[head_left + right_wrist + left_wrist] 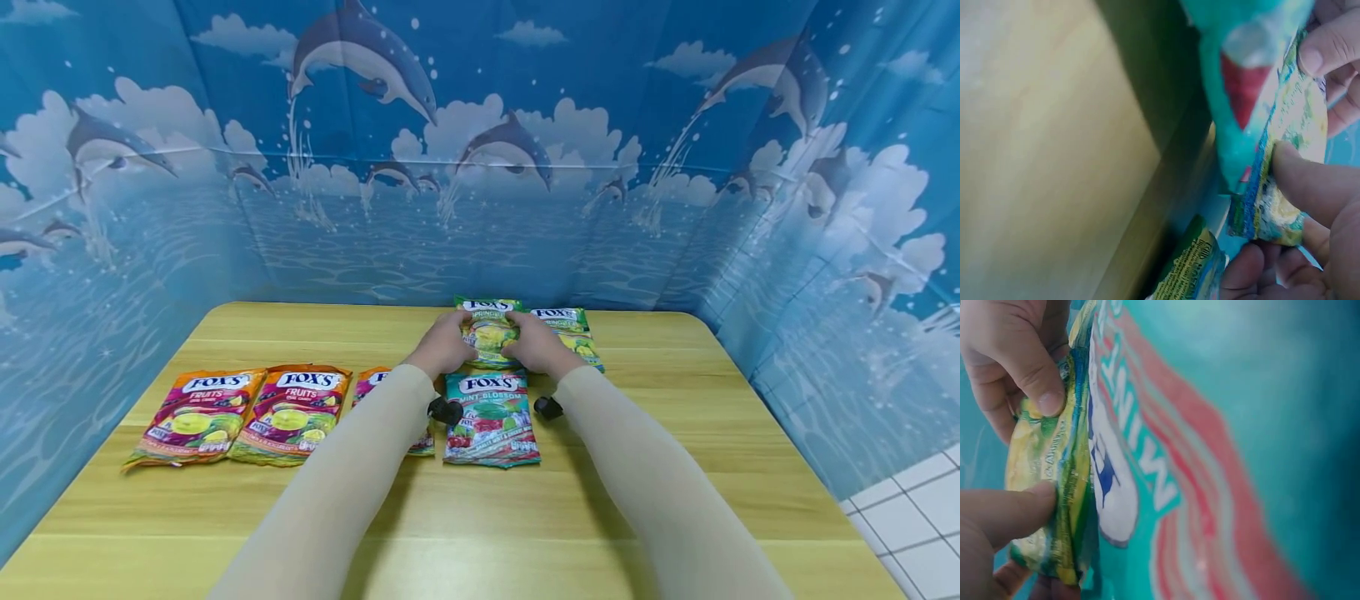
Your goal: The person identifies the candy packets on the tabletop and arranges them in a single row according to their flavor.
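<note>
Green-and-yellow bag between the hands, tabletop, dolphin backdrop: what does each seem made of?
Green-and-yellow bag: likely glossy plastic film; its edges look thin and crinkled in the wrist views.
Tabletop: wood or wood-look laminate, softly shiny; pale grain and a light reflection show.
Dolphin backdrop: printed sheet with creases; fabric or plastic, I cannot tell.

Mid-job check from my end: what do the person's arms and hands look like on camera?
The left sleeve and right sleeve are long, plain and pale cream, with no visible markings. A small black device sits at the inner side of the left wrist and right wrist. The left hand and right hand wear no gloves. No cables show.
</note>
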A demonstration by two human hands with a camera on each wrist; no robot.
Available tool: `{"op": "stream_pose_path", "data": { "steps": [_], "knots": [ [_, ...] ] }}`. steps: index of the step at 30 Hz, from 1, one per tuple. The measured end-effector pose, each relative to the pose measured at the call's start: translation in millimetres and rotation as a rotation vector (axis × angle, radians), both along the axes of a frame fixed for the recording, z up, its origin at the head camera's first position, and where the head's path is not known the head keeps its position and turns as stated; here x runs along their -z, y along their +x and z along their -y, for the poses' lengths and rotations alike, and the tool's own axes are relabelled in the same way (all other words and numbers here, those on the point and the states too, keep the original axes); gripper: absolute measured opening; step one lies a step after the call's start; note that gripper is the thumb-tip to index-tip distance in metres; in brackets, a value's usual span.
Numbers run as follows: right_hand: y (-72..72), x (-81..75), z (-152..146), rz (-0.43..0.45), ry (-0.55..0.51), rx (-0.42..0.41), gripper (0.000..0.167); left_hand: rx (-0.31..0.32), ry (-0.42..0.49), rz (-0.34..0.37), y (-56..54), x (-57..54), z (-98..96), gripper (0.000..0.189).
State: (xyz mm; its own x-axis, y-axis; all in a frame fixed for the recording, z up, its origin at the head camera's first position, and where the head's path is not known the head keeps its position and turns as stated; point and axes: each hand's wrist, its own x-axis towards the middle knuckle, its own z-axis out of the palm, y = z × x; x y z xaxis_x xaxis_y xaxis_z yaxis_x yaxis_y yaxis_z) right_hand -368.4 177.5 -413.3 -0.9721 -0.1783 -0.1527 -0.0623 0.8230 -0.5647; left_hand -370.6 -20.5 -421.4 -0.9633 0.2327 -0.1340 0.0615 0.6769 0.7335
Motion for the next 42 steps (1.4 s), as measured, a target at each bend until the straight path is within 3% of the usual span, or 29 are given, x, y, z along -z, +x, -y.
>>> {"op": "stream_pose_path", "data": {
  "steps": [8,15,31,42],
  "knots": [
    [9.5,-5.8,-5,-0.080,-0.038,0.021,0.077,0.004,0.063,-0.033,0.3,-2.8,1.6,0.086],
    [17.7,-9.4,-11,-0.141,-0.037,0.010,0.072,0.045,0.115,-0.019,8.5,-12.0,2.1,0.089],
    [51.9,-24.0,-33,-0.277,-0.036,-0.007,0.065,0.127,0.119,-0.202,28.3,-19.7,-12.3,0.082],
    [71.1,-30.1,-58,-0.338,-0.015,-0.022,0.064,0.176,0.120,-0.249,46.4,-26.8,-31.1,0.080]
  ]
}}
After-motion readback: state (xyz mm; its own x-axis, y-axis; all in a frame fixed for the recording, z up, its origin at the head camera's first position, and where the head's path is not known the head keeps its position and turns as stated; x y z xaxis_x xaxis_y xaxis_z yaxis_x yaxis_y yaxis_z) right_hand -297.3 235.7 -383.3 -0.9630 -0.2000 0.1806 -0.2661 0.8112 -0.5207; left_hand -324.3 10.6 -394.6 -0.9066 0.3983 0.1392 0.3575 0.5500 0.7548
